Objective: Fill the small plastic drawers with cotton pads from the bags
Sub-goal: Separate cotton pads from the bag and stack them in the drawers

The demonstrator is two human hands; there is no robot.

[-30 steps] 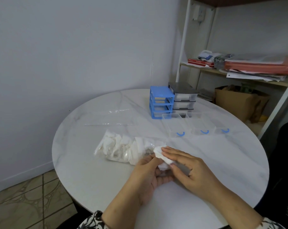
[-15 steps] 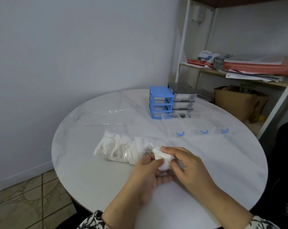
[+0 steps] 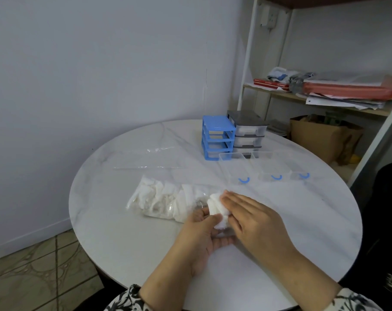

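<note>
Fingers (image 3: 204,223) of the left hand (image 3: 201,241) pinch cotton pads (image 3: 217,209); right hand (image 3: 253,221) fingers lie flat on them.

White cotton pads (image 3: 217,209) beside their clear bag (image 3: 166,202); three drawers (image 3: 235,167) empty.

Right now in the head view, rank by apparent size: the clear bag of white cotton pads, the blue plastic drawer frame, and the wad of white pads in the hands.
1. Clear bag of white cotton pads
2. Blue plastic drawer frame, farther away, so probably understated
3. Wad of white pads, partly hidden by both hands
</note>
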